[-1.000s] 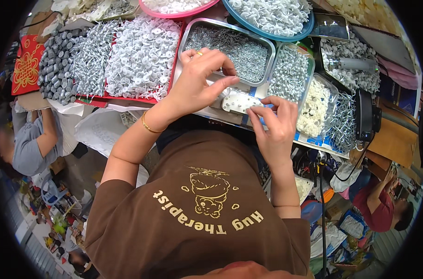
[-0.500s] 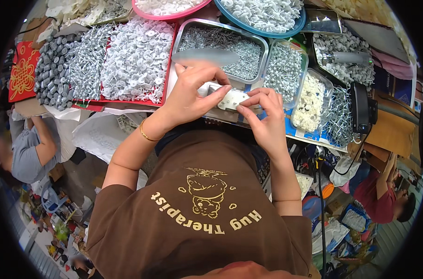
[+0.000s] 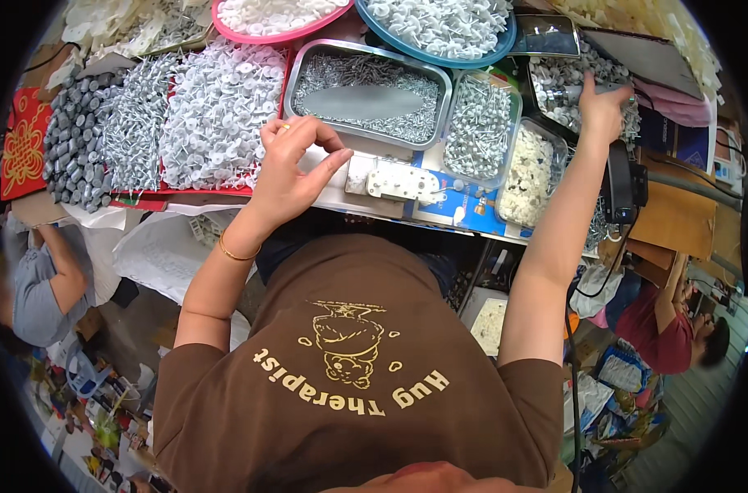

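My left hand (image 3: 296, 168) hovers over the near edge of the table, just left of a white plastic part. Its thumb and forefinger come together in a pinch; anything between them is too small to make out. The white part (image 3: 402, 183), oblong with small holes, lies on the table by itself, beside a small whitish block (image 3: 359, 175). Far to the right, my right hand (image 3: 601, 111) reaches over a black tray (image 3: 540, 103) of white-and-grey fasteners. Its fingers close around a grey cylindrical tool (image 3: 623, 92) lying across that tray, and they cover most of it.
A metal tray (image 3: 445, 107) of small screws stands behind the white part. Left are white-headed nails (image 3: 222, 123) and grey plugs (image 3: 74, 135); right, clear tubs of screws (image 3: 479, 127) and cream bits (image 3: 528, 177). A black device (image 3: 623, 185) with a cable stands beside my right forearm.
My right hand has left the white part and moved far right to the grey tool. The left hand has let go of the part and drawn back left; the part now lies on the table.
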{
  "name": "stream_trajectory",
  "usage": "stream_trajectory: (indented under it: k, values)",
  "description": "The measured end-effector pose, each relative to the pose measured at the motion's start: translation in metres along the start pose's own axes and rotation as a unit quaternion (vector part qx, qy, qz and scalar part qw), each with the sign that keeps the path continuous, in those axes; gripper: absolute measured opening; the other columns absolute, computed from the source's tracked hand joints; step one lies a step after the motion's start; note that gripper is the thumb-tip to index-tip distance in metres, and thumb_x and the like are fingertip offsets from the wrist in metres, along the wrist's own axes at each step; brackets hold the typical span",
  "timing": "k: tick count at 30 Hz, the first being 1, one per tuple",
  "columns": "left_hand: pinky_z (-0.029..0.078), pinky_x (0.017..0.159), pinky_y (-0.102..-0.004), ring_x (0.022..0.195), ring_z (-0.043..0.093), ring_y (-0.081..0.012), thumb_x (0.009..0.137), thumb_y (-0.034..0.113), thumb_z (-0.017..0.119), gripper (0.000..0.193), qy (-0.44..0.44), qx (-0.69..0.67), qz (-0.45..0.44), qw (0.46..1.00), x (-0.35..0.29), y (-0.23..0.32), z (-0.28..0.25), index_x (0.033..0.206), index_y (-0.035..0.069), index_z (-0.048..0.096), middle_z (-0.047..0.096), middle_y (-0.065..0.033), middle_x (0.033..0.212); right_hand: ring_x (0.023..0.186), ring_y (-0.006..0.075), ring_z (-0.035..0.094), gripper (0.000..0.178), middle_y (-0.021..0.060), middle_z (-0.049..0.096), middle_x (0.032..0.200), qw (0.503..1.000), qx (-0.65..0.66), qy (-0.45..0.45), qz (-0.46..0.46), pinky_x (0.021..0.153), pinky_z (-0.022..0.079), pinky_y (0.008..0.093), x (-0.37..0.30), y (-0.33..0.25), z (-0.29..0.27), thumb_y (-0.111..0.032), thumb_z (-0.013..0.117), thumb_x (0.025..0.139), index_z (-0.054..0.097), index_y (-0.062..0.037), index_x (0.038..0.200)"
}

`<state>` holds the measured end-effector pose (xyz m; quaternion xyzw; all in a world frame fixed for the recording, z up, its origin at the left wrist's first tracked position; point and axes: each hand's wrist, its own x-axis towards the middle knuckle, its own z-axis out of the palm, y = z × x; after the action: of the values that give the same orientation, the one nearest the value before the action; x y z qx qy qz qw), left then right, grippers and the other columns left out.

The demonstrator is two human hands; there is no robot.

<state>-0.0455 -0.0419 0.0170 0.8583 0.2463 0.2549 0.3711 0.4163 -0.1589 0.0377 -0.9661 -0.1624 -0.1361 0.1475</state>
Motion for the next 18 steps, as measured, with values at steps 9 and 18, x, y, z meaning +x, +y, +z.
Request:
stream_trajectory:
  k: [9,18]
  values:
    - [0.027,0.096,-0.0347,0.094,0.062,-0.0122,0.086,0.015,0.074,0.008,0.019,-0.012,0.001,1.000,-0.010,-0.001,-0.005,0.094,0.014,0.075,0.072,0.0027,0.096,0.109,0.0359,0.066,0.089,0.0273,0.060,0.120,0.910,0.356,0.196,-0.086,0.092,0.054,0.0457,-0.035,-0.014,-0.012,-0.021,0.081,0.082,0.020,-0.0044,0.146]
    - [0.032,0.092,-0.0335,0.087,0.063,-0.0108,0.078,0.009,0.081,0.017,0.012,-0.048,0.057,0.997,-0.013,0.002,0.006,0.094,0.016,0.080,0.072,0.0033,0.088,0.051,0.0154,0.046,0.045,0.0054,0.048,0.062,0.592,0.776,-0.205,-0.075,0.053,0.045,0.0328,-0.133,-0.067,-0.117,-0.047,0.049,0.096,0.064,-0.0059,0.086]
